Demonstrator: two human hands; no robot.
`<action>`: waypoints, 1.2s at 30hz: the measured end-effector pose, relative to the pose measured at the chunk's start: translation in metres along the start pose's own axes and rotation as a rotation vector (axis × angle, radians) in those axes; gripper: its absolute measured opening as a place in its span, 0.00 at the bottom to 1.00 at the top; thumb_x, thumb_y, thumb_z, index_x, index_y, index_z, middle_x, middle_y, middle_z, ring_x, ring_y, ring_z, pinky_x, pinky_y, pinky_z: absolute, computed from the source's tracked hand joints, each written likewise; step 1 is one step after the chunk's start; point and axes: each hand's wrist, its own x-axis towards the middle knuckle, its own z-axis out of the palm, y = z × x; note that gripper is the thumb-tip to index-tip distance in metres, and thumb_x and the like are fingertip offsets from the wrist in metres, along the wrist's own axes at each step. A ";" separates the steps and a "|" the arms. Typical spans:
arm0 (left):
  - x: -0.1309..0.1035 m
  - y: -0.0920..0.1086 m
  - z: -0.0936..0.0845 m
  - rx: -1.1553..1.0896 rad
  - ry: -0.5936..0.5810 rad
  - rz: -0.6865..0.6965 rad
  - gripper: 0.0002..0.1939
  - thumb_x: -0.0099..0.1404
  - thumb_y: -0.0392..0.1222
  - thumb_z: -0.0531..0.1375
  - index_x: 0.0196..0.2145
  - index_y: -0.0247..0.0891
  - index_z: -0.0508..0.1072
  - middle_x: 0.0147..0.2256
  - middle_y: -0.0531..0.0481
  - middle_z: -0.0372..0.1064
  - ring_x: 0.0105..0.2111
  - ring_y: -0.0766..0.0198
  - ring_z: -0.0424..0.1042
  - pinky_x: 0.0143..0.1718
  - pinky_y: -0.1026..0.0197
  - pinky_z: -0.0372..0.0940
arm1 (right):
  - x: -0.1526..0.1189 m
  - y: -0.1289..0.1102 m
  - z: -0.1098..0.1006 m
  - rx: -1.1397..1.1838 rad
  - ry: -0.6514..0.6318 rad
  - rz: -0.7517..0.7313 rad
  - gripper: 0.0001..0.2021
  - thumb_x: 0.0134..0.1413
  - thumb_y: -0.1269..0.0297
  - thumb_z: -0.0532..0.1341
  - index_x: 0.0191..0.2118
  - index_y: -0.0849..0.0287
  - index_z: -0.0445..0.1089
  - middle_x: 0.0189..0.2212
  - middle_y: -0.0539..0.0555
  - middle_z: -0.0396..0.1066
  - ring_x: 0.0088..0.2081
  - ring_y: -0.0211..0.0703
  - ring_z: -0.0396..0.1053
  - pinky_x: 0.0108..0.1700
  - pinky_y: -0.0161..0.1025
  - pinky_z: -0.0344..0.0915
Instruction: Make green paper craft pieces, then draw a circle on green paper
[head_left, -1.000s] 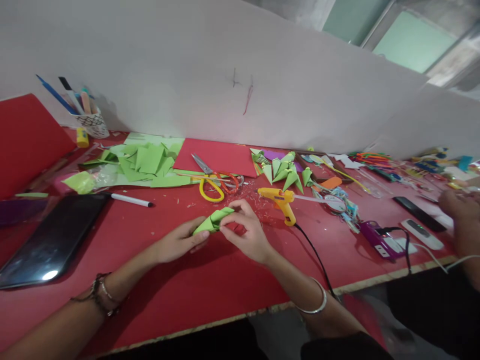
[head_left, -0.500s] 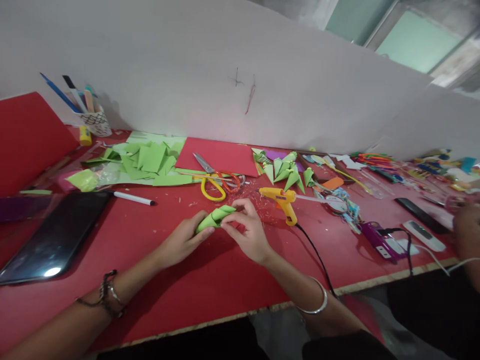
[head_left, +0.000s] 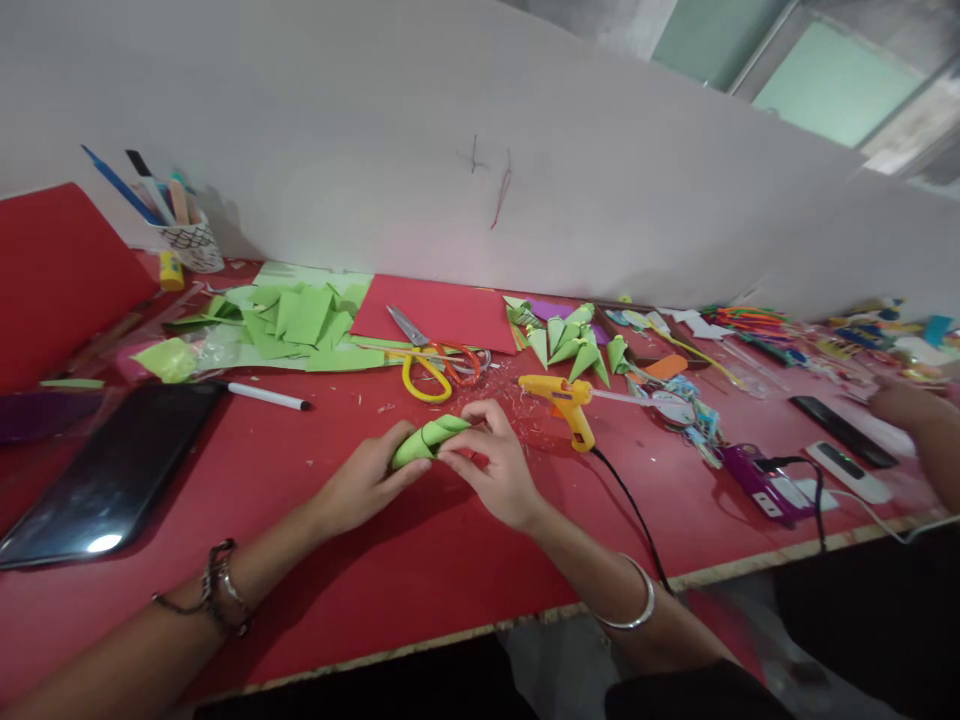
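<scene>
A rolled piece of green paper (head_left: 426, 441) is between my two hands, above the red table near its middle. My left hand (head_left: 367, 482) wraps round its left end. The fingertips of my right hand (head_left: 496, 465) pinch its right end. Just beyond the roll lie yellow-handled scissors (head_left: 426, 378) and, to the right, a yellow glue gun (head_left: 562, 400) with its black cable running to the table's front edge. Several green paper cones (head_left: 570, 340) lie behind the glue gun.
Green paper pieces (head_left: 300, 320) are piled at the back left, with a black tablet-like slab (head_left: 112, 475) and a marker (head_left: 266, 396) nearer. A purple power strip (head_left: 765, 487) lies right. Another person's hand (head_left: 900, 405) reaches in at the far right.
The green paper looks more tightly rolled, and its open edge near my right fingers has closed. The other person's hand has moved left and up over the table.
</scene>
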 end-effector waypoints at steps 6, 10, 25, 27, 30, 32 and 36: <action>0.000 0.000 -0.003 -0.193 -0.002 0.016 0.19 0.60 0.52 0.49 0.42 0.35 0.63 0.33 0.50 0.65 0.32 0.63 0.63 0.34 0.64 0.59 | 0.003 -0.002 -0.010 0.022 0.045 -0.067 0.05 0.50 0.67 0.57 0.33 0.55 0.69 0.37 0.53 0.57 0.41 0.41 0.61 0.45 0.43 0.61; 0.000 -0.001 -0.005 -0.350 -0.064 0.045 0.23 0.59 0.55 0.49 0.45 0.37 0.65 0.33 0.48 0.68 0.37 0.60 0.64 0.36 0.62 0.59 | 0.006 -0.001 -0.016 0.067 0.048 -0.085 0.08 0.49 0.68 0.58 0.39 0.53 0.67 0.39 0.53 0.58 0.43 0.42 0.61 0.47 0.45 0.61; 0.000 -0.003 -0.008 -0.371 -0.198 0.135 0.34 0.58 0.64 0.36 0.30 0.32 0.67 0.18 0.55 0.56 0.18 0.70 0.54 0.21 0.66 0.53 | 0.006 0.001 -0.019 0.159 -0.063 -0.151 0.07 0.53 0.70 0.56 0.37 0.55 0.68 0.33 0.51 0.67 0.36 0.37 0.66 0.40 0.37 0.63; 0.000 -0.003 -0.009 -0.221 -0.115 0.158 0.29 0.57 0.63 0.44 0.38 0.33 0.65 0.25 0.52 0.63 0.24 0.67 0.60 0.26 0.66 0.56 | 0.006 0.002 -0.019 0.164 -0.070 -0.125 0.05 0.53 0.69 0.56 0.35 0.56 0.68 0.31 0.51 0.68 0.35 0.37 0.66 0.39 0.37 0.63; 0.000 -0.001 -0.008 0.086 -0.074 0.056 0.22 0.56 0.56 0.52 0.42 0.37 0.63 0.31 0.51 0.67 0.29 0.63 0.65 0.29 0.65 0.56 | 0.005 0.003 -0.017 0.117 -0.072 -0.066 0.04 0.52 0.67 0.57 0.32 0.56 0.68 0.29 0.50 0.65 0.30 0.35 0.64 0.33 0.34 0.63; 0.001 0.000 -0.006 0.226 -0.061 -0.034 0.17 0.57 0.51 0.52 0.40 0.38 0.65 0.29 0.51 0.67 0.27 0.63 0.66 0.27 0.65 0.54 | 0.005 0.003 -0.016 0.075 -0.062 -0.025 0.04 0.52 0.66 0.57 0.32 0.57 0.69 0.29 0.50 0.61 0.27 0.33 0.61 0.30 0.33 0.62; 0.002 -0.001 -0.002 0.208 -0.074 -0.079 0.10 0.57 0.45 0.51 0.32 0.37 0.67 0.24 0.53 0.65 0.24 0.66 0.63 0.25 0.66 0.53 | 0.006 0.003 -0.016 0.051 -0.036 -0.037 0.07 0.51 0.67 0.57 0.38 0.56 0.67 0.33 0.51 0.58 0.33 0.36 0.61 0.36 0.35 0.63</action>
